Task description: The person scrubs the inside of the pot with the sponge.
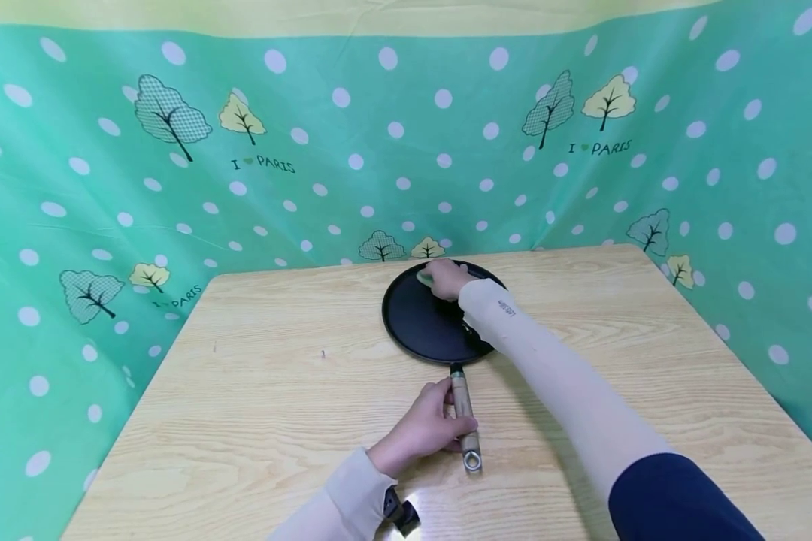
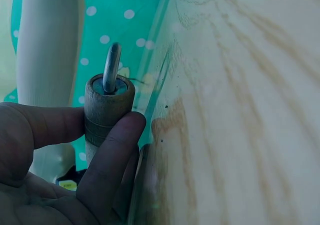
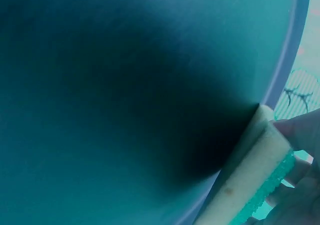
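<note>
Head view: the fingers of the left hand (image 1: 425, 422) curl round the handle (image 1: 460, 397), and the fingers of the right hand (image 1: 448, 278) pinch the sponge (image 1: 424, 279). The pan (image 1: 419, 315) lies on the bench (image 1: 264, 361), beyond the left fingers and beneath the right ones. Seen from the right wrist, the sponge sits tilted at the rim (image 3: 285, 55), pale side toward the pan, green side toward the palm.

The step in hand looks like wiping. To do it well, I'd hold the left grip firm so the pan cannot turn under the push, press the sponge flatter, and follow the rim with even strokes.

Counted: one pan, with one handle and one ring (image 1: 472, 460) just nearer than the left fingers; one sponge; two hands; one bench.
</note>
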### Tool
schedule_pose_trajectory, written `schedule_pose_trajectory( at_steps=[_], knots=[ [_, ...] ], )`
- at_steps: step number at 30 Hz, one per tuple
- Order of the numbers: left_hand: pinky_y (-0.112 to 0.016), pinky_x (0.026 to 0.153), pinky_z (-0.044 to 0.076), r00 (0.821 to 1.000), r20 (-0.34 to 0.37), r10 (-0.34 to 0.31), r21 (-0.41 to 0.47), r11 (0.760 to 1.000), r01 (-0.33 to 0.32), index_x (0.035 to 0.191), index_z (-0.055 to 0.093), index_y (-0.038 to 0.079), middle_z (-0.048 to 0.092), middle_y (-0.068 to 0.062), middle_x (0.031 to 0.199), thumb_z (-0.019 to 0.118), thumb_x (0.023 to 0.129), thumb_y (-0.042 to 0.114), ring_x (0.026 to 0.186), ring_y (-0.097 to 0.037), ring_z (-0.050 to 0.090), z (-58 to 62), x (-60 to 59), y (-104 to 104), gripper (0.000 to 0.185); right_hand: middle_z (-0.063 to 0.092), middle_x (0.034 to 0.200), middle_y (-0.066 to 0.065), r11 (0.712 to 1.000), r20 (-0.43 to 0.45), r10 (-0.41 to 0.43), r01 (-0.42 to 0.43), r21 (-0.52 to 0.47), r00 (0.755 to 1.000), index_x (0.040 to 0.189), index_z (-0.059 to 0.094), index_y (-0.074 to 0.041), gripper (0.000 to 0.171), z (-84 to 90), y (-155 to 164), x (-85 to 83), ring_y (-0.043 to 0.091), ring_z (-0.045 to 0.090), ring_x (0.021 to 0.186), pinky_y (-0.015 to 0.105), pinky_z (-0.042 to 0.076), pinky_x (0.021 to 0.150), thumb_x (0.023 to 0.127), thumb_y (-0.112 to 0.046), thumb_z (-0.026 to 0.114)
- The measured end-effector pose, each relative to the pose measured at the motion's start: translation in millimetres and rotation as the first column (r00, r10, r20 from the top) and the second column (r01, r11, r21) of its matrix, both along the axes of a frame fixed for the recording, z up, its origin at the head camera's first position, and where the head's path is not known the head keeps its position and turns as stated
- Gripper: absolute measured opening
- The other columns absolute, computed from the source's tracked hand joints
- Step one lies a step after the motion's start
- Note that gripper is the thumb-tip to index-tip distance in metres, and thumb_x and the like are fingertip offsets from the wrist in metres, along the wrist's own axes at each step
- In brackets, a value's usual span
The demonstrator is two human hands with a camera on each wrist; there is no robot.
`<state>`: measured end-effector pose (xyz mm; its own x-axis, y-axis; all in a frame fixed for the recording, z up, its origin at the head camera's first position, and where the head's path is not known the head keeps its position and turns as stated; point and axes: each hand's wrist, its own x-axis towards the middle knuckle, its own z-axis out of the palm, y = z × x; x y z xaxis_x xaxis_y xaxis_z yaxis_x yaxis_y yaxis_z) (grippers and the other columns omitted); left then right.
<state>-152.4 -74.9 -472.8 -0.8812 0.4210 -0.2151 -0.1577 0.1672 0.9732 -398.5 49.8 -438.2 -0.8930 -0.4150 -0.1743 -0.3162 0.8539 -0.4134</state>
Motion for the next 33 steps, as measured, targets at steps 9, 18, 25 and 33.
schedule_pose_trajectory(
  at_steps=[9,18,25,33],
  knots=[
    [-0.031,0.062,0.07,0.999,-0.017,-0.027,0.01,1.0,0.027,0.129,0.052,-0.012,0.048,-0.019,0.112,0.071,0.09,-0.008,0.075,-0.022,0.067,-2.7,-3.0,0,0.044,0.054,0.155,0.014,1.0,-0.025,-0.009,0.01,0.026,1.0,0.152,0.057,-0.012,0.057,-3.8,24,-3.8,0.034,0.053,0.135,0.068,0.03,0.125,0.1,0.011,0.049],
    [-0.032,0.061,0.07,0.999,-0.026,-0.04,0.02,0.999,0.04,0.13,0.051,-0.012,0.049,-0.018,0.111,0.071,0.091,-0.008,0.072,-0.02,0.067,-3.7,-4.1,-1,0.044,0.054,0.155,0.017,0.997,-0.02,0.008,-0.006,0.078,1.0,0.151,0.057,-0.008,0.057,5.4,47,7.4,0.038,0.048,0.143,0.074,0.03,0.123,0.098,0.012,0.05],
    [-0.034,0.063,0.071,0.999,-0.011,-0.05,0.04,0.998,0.05,0.133,0.049,-0.013,0.049,-0.018,0.111,0.07,0.091,-0.008,0.071,-0.018,0.067,-2.1,-2.5,-1,0.047,0.053,0.154,0.019,0.994,-0.016,0.031,-0.029,0.104,0.999,0.152,0.055,-0.006,0.055,6.3,67,16.6,0.042,0.045,0.145,0.08,0.028,0.121,0.1,0.011,0.046],
    [-0.031,0.062,0.07,0.999,-0.017,-0.049,0.024,0.998,0.05,0.129,0.051,-0.012,0.05,-0.018,0.109,0.07,0.092,-0.007,0.073,-0.019,0.067,-3.8,-4.4,0,0.042,0.055,0.152,0.021,0.991,-0.025,0.039,-0.035,0.133,0.999,0.151,0.055,-0.004,0.052,8.6,80,37.7,0.045,0.047,0.143,0.08,0.031,0.119,0.102,0.009,0.047]
  ],
)
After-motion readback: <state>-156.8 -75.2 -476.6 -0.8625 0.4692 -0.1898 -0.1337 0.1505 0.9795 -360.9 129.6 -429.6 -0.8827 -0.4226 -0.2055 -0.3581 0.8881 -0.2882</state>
